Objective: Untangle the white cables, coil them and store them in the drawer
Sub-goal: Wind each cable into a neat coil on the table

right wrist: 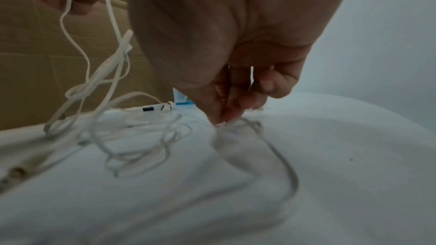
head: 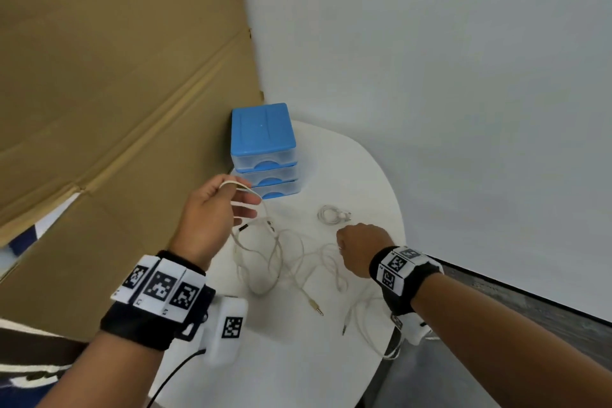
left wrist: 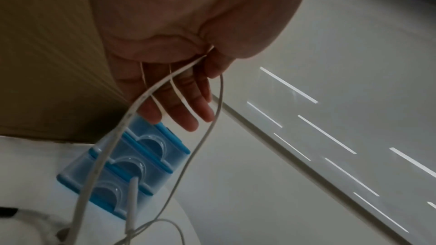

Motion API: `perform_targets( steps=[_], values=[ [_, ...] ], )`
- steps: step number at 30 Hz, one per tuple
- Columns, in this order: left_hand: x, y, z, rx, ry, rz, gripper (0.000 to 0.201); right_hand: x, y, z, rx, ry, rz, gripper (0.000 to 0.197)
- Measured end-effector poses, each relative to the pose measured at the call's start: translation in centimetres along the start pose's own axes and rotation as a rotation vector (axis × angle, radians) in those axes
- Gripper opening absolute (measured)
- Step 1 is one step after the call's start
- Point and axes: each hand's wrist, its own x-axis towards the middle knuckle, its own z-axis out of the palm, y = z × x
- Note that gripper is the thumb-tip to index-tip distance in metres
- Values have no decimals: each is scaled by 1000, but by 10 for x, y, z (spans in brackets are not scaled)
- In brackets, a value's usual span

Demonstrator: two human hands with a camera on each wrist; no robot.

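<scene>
A tangle of thin white cables (head: 281,258) sprawls over the white table (head: 331,368), with jack plugs lying toward the near edge. My left hand (head: 228,199) is raised in front of the drawers and holds a flat white cable (left wrist: 141,98) looped between thumb and fingers; the strands hang down to the tangle. My right hand (head: 359,243) is low over the table and pinches a thin cable (right wrist: 247,124) with curled fingertips. A small coiled white cable (head: 332,215) lies apart behind the right hand. The blue three-drawer unit (head: 263,151) stands at the back left, all drawers pushed in.
A large cardboard sheet (head: 116,93) leans along the left, right behind the drawer unit. A white wall (head: 447,93) rises behind the table. The rounded table edge (head: 397,242) drops off at right, where some cable (head: 377,338) hangs over the rim.
</scene>
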Motion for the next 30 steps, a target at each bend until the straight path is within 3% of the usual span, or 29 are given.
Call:
perform_targets(
  steps=[3, 6, 8, 11, 13, 15, 17, 19, 21, 22, 27, 30],
  values=[
    [6, 1, -10, -22, 55, -21, 32, -7, 3, -18, 250, 17, 3, 16],
    [9, -3, -15, -16, 76, -57, 32, -23, -1, -56, 973, -28, 1, 15],
    [13, -7, -17, -1, 86, -96, 29, -34, -2, -83, 1240, -44, 3, 16],
    [15, -15, -17, 166, 34, -114, 18, -47, -4, -114, 1175, 11, -22, 10],
    [5, -14, -8, 331, -59, -5, 52, -55, -8, -131, 1158, 42, -72, 7],
    [-12, 0, 13, 306, -162, 156, 69, -62, -13, -144, 1087, 80, -159, 11],
    [-23, 10, 38, 200, -324, 252, 69, -68, -19, -152, 1009, 119, -248, 13],
    [-25, 14, 60, 80, -431, 248, 49, -74, -22, -161, 958, 209, -307, 9],
    [-22, 14, 72, 3, -402, 228, 13, -82, -19, -173, 1006, 346, -331, 7],
    [-18, 10, 74, 9, -362, 227, 10, -88, -16, -180, 1055, 420, -337, 9],
    [1, -23, 61, 95, -292, 171, 18, -114, 17, -211, 1330, 756, -396, 25],
    [11, -43, 49, 141, -266, 108, 19, -128, 30, -218, 1398, 830, -410, 22]
  ],
)
